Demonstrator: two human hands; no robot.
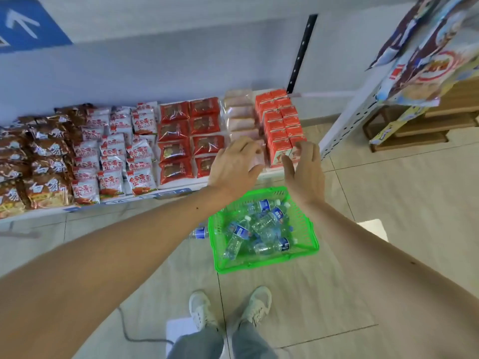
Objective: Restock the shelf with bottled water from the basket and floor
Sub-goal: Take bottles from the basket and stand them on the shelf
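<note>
A green basket (303, 244) sits on the tiled floor below the shelf (181, 189), with several water bottles (269, 221) lying inside. One more water bottle (200, 232) lies on the floor just left of the basket. My left hand (234, 167) reaches over the shelf's front edge, its curled fingers on a pale pink packet (255, 161). My right hand (305, 167) is beside it, fingers extended against the front orange-red carton (278, 151).
The shelf holds rows of brown and white snack bags (85, 154), red packets (189, 136), pink packets and orange-red cartons. A second white rack (344, 125) with hanging bags stands at the right. My feet (228, 307) are behind the basket.
</note>
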